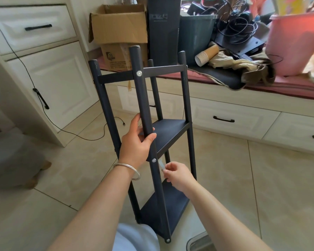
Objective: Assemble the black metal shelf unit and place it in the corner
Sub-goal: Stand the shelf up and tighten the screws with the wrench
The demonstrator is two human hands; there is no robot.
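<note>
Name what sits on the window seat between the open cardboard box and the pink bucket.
In the head view, between the cardboard box and the pink bucket: a tall black box, a dark bin, tangled cables and stacked paper cups.

There is only one view, from a wide-angle camera worn on the person's head. It looks forward and down, along both forearms, to the black shelf unit [170,131] that stands close in front on the tiled floor [261,178]. Further away, the upper part of the picture reaches the white cabinet [43,73] on the left and the window bench [225,95] behind. Lines bend near the edges.
</note>
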